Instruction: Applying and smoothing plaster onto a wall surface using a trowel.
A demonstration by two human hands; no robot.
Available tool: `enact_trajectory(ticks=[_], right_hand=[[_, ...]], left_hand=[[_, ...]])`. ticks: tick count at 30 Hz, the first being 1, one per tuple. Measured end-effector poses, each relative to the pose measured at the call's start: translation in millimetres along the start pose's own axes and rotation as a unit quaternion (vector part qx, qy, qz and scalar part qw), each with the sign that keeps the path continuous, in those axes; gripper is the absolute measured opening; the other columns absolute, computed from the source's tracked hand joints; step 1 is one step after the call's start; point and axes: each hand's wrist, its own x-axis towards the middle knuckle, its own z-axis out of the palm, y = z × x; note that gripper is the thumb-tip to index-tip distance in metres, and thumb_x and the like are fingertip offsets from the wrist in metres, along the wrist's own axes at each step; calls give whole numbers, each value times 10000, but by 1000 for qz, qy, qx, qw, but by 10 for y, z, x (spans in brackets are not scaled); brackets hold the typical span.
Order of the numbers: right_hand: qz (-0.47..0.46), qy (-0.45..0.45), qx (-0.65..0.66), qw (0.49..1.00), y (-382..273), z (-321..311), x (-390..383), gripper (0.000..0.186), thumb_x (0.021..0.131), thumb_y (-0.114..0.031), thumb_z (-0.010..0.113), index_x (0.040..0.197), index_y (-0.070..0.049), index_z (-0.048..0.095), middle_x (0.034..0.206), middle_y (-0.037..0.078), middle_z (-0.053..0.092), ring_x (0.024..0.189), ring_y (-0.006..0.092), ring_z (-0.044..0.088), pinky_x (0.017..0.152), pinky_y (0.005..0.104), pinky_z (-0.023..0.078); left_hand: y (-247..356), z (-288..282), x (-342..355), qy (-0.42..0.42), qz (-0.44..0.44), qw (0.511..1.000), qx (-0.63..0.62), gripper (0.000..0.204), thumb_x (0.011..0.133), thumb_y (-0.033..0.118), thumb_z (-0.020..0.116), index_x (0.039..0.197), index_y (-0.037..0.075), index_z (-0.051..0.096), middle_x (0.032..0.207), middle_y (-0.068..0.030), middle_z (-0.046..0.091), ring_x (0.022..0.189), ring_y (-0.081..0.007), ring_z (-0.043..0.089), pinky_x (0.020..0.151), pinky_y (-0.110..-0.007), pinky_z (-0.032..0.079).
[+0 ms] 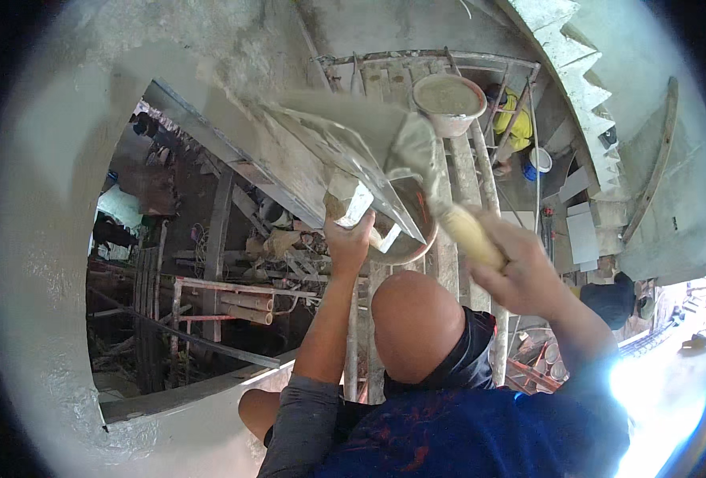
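"Head view: where is the flat board, and how is it held?"

"Near the middle, ahead of the bare knee, steeply tilted by the look of it. The left hand is wrapped round its pale grip, though some fingers are hidden."

"And the trowel?"

"Its yellowish handle sits in the right hand, fingers curled tight round it. The blade is a blur by the board's upper end; I can't tell whether they touch, or how much mix either carries."

"So what could go wrong?"

"If the board bears wet mix, that tilt could let it slide off. A hard push from the trowel might also twist the board, since only one hand steadies it."

"Where would a spill land?"

"Perhaps partly in the bucket, which shows behind the board's lower corner. Otherwise on the planks, where a wet patch could make footing slippery."

"Anything farther out?"

"A tub of grey mix stands on the planks ahead; a wide sweep might knock it. To its right, a person in yellow seems lower down, so something dropped over the edge could reach them."
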Motion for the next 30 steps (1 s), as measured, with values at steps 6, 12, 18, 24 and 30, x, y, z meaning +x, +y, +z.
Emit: enact_trajectory(ticks=[6, 12, 18, 24, 30], right_hand=[[140, -139, -34, 980, 895, 278, -92, 586, 777, -107, 663, 1306, 57, 470, 1040, 246, 642, 972, 315, 640, 895, 369, 471], [378, -109, 161, 905, 1494, 502, -358, 372, 849, -194, 608, 1148, 22, 558, 767, 112, 616, 543, 187, 589, 490, 296, 480], [440, -154, 199, 862, 1804, 628, -539, 286, 930, -233, 540, 1077, 11, 570, 689, 65, 577, 456, 126, 529, 370, 264, 389], [470, -180, 109, 857, 1693, -75, -998, 255, 914, -237, 555, 944, 13, 597, 661, 70, 585, 433, 125, 526, 390, 278, 412], [281, -99, -107, 949, 1807, -42, -1597, 303, 878, -253, 592, 981, 30, 563, 676, 113, 578, 518, 187, 570, 459, 337, 432]], left_hand=[[396, -22, 150, -15, -31, 999, 8, 300, 780, -4, 696, 1060, -56, 601, 1016, -105, 666, 904, -179, 640, 812, -323, 498], [938, -129, 631, -37, 58, 992, 107, 386, 717, 94, 736, 1064, -32, 623, 956, -129, 682, 873, -207, 650, 786, -342, 503], [575, 268, 702, -136, 14, 940, 311, 419, 693, 203, 679, 1027, -47, 634, 991, -250, 669, 956, -369, 655, 814, -415, 507], [-452, 352, 635, -183, -7, 860, 476, 398, 677, 191, 649, 1012, -24, 641, 994, -262, 656, 958, -400, 633, 841, -463, 502], [-691, 91, 706, -151, -105, 894, 409, 418, 671, 214, 696, 1000, -37, 641, 985, -261, 657, 957, -387, 643, 829, -458, 507]])
